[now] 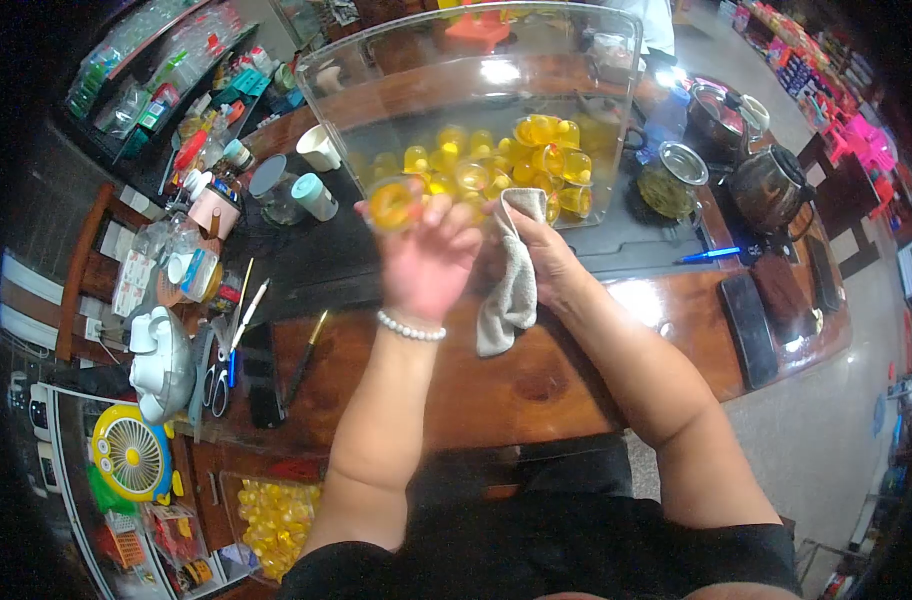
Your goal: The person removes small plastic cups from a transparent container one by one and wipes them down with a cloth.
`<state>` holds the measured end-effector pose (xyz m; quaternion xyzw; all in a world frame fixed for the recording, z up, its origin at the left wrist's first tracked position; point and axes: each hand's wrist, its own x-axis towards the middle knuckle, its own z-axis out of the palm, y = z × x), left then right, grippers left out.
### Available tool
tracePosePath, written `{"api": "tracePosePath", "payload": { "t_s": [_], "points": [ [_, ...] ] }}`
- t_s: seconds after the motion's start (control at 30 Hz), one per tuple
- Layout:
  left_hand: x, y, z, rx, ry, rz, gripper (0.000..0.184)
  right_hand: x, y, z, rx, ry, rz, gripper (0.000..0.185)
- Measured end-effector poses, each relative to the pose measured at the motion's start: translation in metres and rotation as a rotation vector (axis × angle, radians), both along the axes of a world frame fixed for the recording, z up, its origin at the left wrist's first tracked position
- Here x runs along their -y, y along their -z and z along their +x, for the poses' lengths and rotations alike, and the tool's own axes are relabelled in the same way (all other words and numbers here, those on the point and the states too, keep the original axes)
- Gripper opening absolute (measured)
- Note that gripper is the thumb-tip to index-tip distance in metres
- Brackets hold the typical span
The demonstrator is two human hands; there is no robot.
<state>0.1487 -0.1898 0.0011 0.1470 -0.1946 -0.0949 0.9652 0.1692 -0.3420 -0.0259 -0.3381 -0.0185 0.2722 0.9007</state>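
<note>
My left hand (432,255), wearing a white bead bracelet (410,327), holds a yellow see-through capsule (394,205) up at its thumb and fingertips. Motion blurs the capsule, so its detail is unclear. A grey cloth (513,280) hangs from my right hand (548,250), whose fingers are closed on it and partly covered by it. Both hands are just in front of a large clear plastic box (616,110). Several similar yellow capsules (546,158) lie piled inside, mostly toward its right side.
Right of the box stand a glass teapot (668,185) and a dark kettle (771,185); a blue pen (711,256) and a phone (746,330) lie nearer. Jars (273,190), scissors (217,385) and another phone (266,375) occupy the left. More yellow capsules (276,525) fill a bin below.
</note>
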Motion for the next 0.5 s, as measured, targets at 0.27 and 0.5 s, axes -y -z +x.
{"api": "tracePosePath", "payload": {
  "t_s": [0.27,0.5],
  "points": [
    [0.025,0.014,-0.001,0.181,-0.913,1.369,0.03,0.002,0.012,0.007,0.062,-0.036,0.104,0.029],
    [0.017,0.021,0.006,0.312,-0.783,1.235,0.033,-0.003,-0.024,-0.01,0.006,-0.038,0.228,0.034]
  ]
}}
